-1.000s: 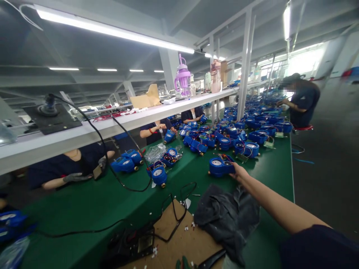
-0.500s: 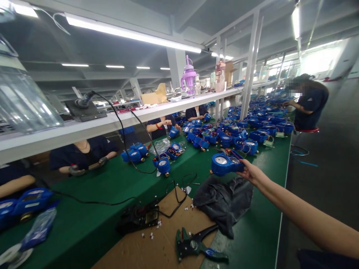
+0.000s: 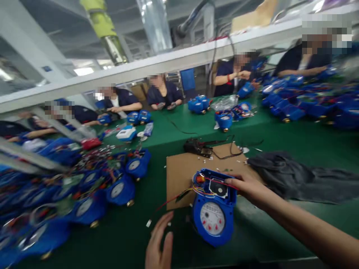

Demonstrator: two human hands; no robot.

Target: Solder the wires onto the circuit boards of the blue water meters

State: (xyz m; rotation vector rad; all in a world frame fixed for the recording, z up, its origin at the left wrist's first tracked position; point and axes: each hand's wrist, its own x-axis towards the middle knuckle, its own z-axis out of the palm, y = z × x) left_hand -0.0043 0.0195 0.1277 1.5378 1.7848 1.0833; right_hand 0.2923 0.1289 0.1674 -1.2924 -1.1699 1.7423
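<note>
Clock taken from the held meter; 12 points away from the wearer.

Blue meter (image 3: 214,203): in front of the wearer, overlapping the near edge of the cardboard (image 3: 179,173) in view; whether its underside meets the desk (image 3: 157,158) I cannot tell. Long axis runs roughly 12 to 6. Compartment (image 3: 220,188) faces up at the 12 end, dial (image 3: 212,219) at the 6 end. Wires (image 3: 204,192) leave the compartment, one reaching out towards 8 and ending in a white connector (image 3: 148,223).

Right hand (image 3: 246,186): fingers pinch the compartment wall at 1 to 2 o'clock (far side of the grip hidden). Left hand (image 3: 160,243): at 8 o'clock, thumb parted from the other fingers, nothing between them, just beside the connector.

Edges and room: a strip of green surface gives moving room between the held meter and the crowded meters (image 3: 120,190) at 9; the left hand enters it. Dark cloth (image 3: 297,177) bounds the 2 to 3 side. Black device (image 3: 196,147) lies near 11. Desk's near edge shows at 5.
</note>
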